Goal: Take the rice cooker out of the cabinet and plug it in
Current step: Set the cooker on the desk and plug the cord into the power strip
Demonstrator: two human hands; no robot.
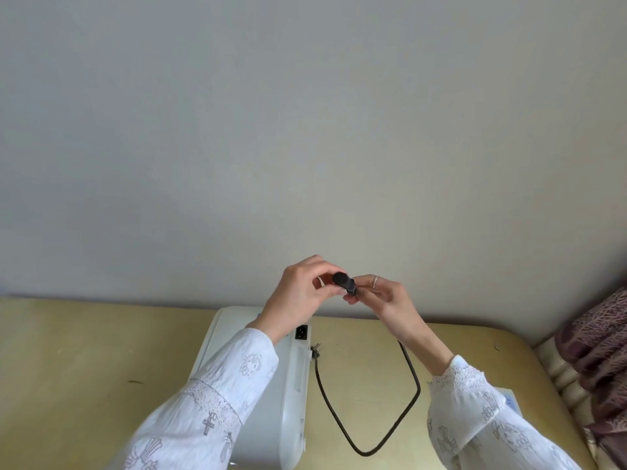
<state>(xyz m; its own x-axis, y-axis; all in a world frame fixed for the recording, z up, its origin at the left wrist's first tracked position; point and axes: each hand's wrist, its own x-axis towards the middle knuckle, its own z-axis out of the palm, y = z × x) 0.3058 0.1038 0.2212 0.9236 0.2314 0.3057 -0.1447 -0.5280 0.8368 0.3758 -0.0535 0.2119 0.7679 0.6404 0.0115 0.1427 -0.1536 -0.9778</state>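
A white rice cooker stands on the yellow table, partly hidden under my left sleeve. Its black power inlet faces up near the back edge. Above the cooker, my left hand and my right hand both grip the black connector end of the power cord. The cord hangs from my right hand in a loop down to the table. Its pronged wall plug lies beside the cooker.
A plain grey wall rises right behind the table. A patterned dark-red curtain hangs at the right edge. A small white object lies on the table behind my right sleeve.
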